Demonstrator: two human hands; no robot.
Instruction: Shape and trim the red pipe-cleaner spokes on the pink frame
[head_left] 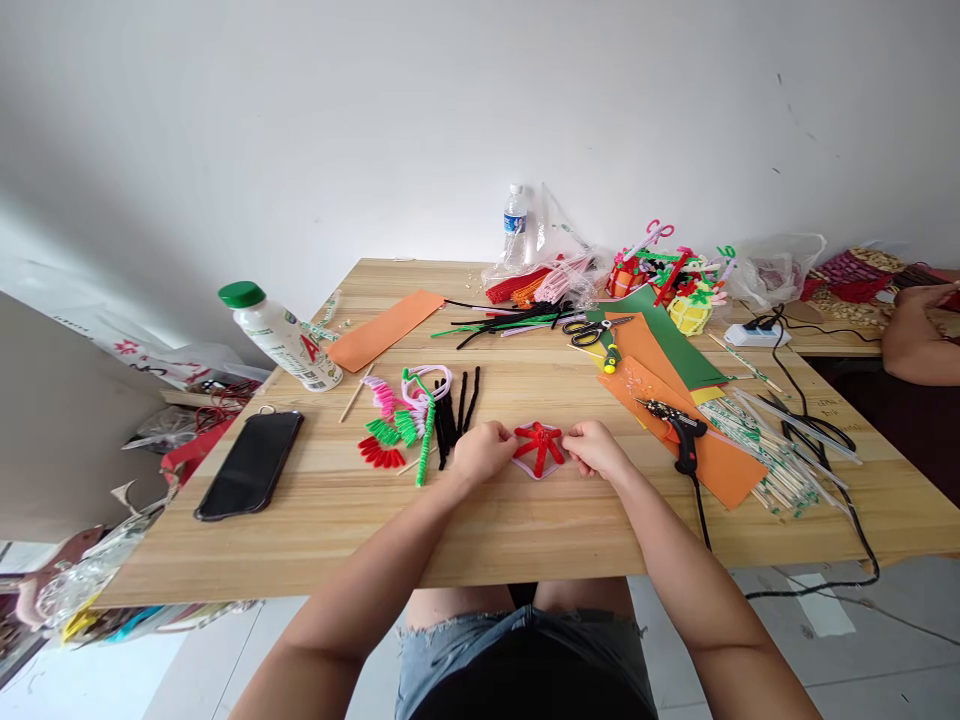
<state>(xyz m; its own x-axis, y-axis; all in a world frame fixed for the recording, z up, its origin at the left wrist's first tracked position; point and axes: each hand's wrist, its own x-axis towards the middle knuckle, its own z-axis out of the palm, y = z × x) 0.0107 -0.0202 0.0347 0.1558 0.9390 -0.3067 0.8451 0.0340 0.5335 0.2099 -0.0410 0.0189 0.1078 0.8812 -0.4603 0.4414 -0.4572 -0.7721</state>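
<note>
Between my two hands is a pipe-cleaner piece (538,450), a red star of spokes inside a pale lilac outline, just above or on the table. My left hand (484,452) pinches its left edge. On the right edge, my right hand (595,448) is closed in a pinch too. Left of my left hand lie black pipe cleaners (448,420), a green pipe cleaner stem (426,440) and a lilac loop. Folded pieces in pink, green and red (381,452) are grouped beside them.
A glue gun (681,435) rests on orange sheets at right, its cord trailing off the front edge. Scissors (592,328), wrapped sticks (780,470), a phone (255,460) and a white bottle (289,345) surround the work. Another person's arm (919,335) shows at far right.
</note>
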